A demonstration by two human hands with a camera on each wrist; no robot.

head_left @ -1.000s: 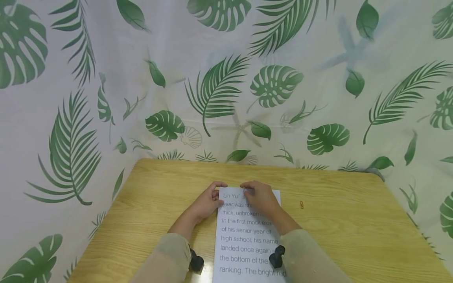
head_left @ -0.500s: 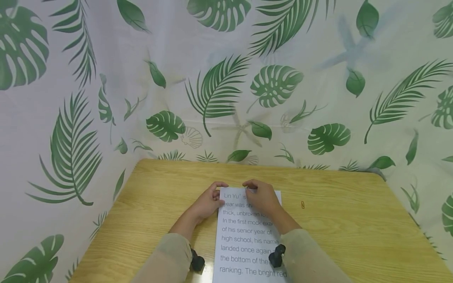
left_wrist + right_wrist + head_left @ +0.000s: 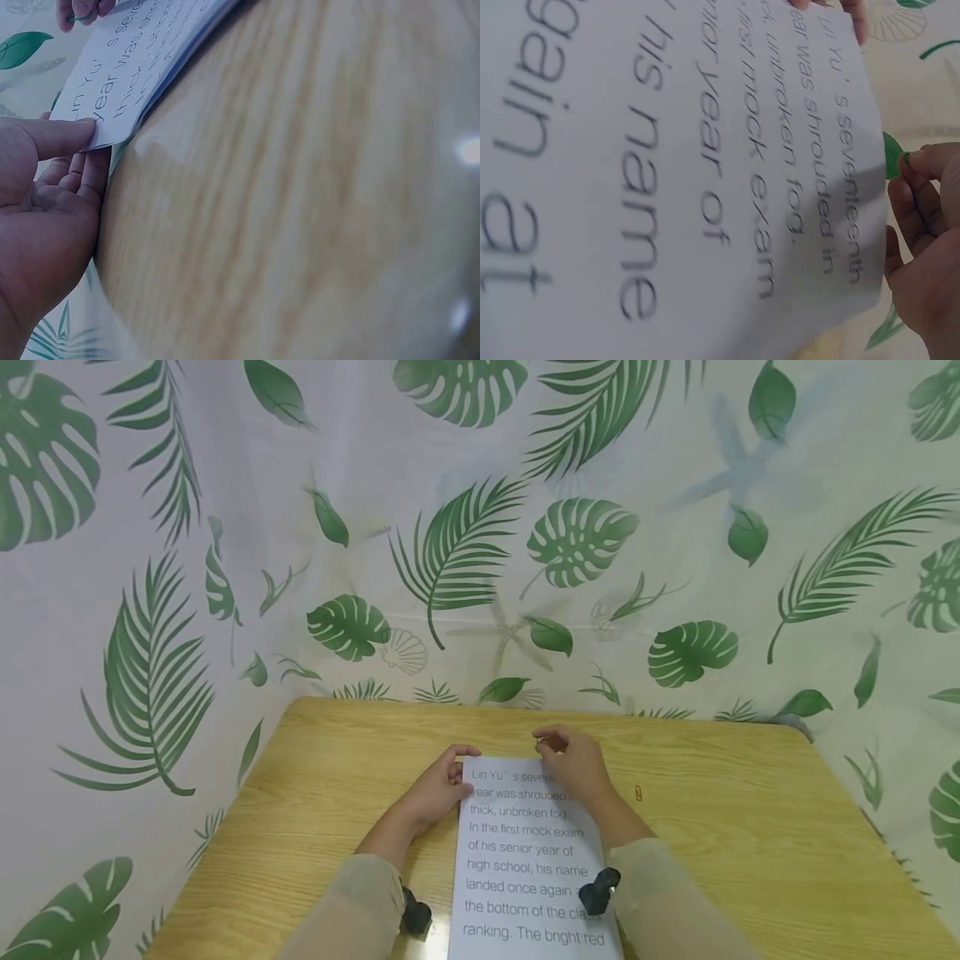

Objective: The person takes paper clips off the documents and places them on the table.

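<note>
A stack of printed paper [image 3: 517, 860] extends toward the wearer from the middle of the table, its lines of large text facing up. My left hand [image 3: 435, 789] grips its top left corner; the left wrist view has the thumb on the print and fingers beneath. Just past the top edge, toward the right corner, my right hand [image 3: 583, 768] pinches a small, thin green paper clip [image 3: 907, 157] between thumb and forefinger. Most of that clip is hidden by the fingertips. In the right wrist view, the hand is beside the paper's top edge.
An orange-red paper clip [image 3: 639, 793] lies on the wooden table [image 3: 735, 827] to the right of the paper. Behind the table and along its left side hangs a white curtain [image 3: 465, 677] with green leaf prints. Black wrist cameras [image 3: 600, 892] sit at both sleeves.
My right hand has moved right and slightly away from the paper's top edge, uncovering more of the first lines. The left hand keeps its hold at the corner.
</note>
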